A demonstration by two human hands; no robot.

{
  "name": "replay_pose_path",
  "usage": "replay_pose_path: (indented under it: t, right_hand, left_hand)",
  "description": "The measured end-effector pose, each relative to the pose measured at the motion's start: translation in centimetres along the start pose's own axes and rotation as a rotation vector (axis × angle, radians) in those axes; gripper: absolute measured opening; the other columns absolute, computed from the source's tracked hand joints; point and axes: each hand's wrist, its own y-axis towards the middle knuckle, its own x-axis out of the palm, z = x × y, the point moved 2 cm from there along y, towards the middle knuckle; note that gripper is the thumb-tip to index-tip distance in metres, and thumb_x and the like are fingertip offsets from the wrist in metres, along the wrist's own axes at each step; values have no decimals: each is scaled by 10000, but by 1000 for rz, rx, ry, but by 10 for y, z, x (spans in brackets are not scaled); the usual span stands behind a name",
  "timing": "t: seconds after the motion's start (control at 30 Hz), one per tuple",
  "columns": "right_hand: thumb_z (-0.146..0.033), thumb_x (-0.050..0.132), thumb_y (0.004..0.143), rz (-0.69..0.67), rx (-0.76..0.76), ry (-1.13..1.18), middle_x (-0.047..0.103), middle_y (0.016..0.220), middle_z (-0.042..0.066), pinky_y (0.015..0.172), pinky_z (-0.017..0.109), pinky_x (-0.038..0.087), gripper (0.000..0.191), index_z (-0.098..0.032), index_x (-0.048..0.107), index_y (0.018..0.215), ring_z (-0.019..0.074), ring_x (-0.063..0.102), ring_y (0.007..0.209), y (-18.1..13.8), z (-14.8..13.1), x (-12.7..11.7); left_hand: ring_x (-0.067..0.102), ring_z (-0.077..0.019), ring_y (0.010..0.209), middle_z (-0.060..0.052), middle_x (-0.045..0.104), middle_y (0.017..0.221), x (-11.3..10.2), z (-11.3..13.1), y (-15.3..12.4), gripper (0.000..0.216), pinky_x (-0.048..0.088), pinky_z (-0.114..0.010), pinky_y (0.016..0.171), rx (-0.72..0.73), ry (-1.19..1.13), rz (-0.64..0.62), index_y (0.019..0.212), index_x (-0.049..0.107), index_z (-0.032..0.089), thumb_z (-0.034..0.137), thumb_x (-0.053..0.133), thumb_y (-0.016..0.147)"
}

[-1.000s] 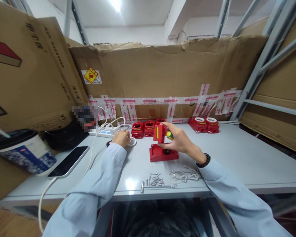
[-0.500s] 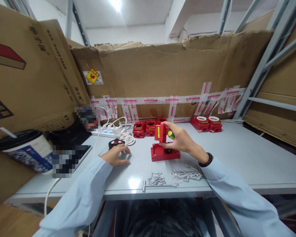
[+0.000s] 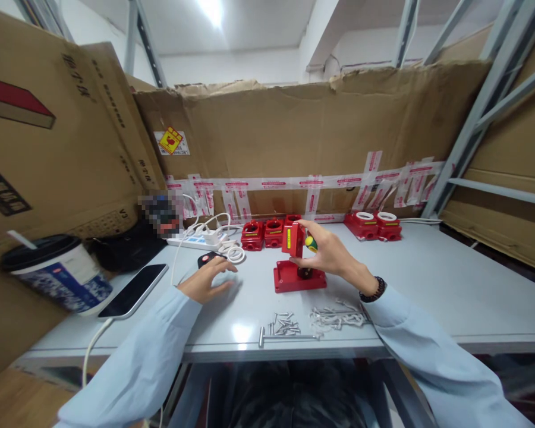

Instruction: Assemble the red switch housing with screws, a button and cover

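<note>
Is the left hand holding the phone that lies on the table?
No, the left hand rests flat on the table, apart from the phone, which lies further to the left.

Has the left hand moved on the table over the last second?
Yes. The left hand drew back toward the person, from the coiled white cable by the power strip to bare table.

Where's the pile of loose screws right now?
In the head view, the screws lie near the table's front edge, just before the red base, left of the metal clips.
</note>
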Motion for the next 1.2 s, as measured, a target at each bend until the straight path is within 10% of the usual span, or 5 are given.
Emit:
replay_pose_path:
  t: [0.33,0.5,0.7,1.2]
  right_hand:
    - [-491,730,616,3,64,280,606,1139,98,872,378,469,720,-181,497,1223,236,582,1013,1,-4,-3]
    - [-513,728,607,-41,170,161,624,1094,81,853,385,455,864,-220,372,1338,226,590,970,1,12,-26]
    - [-515,670,676,-133,227,111,648,989,39,796,343,452,606,-236,512,1191,181,602,860,-3,27,-39]
    - [-472,712,608,-550,257,-28,610,1107,60,795,338,426,610,-240,537,1144,245,560,973,-14,35,-17]
  left_hand:
    - [459,-278,1208,-148,421,1364,13,95,86,864,409,-398,966,260,-422,261,1400,132,212,395,660,742]
    - [514,-298,1079,-114,544,1199,27,87,99,842,397,-473,924,60,-234,191,1359,288,235,427,711,657]
    - [468,-356,1098,-110,536,1155,29,92,101,808,374,-550,886,-28,35,-41,1336,378,274,524,683,631]
    - [612,-211,828,-109,569,1144,46,55,70,899,478,-340,784,41,-245,-175,1354,284,209,404,733,600]
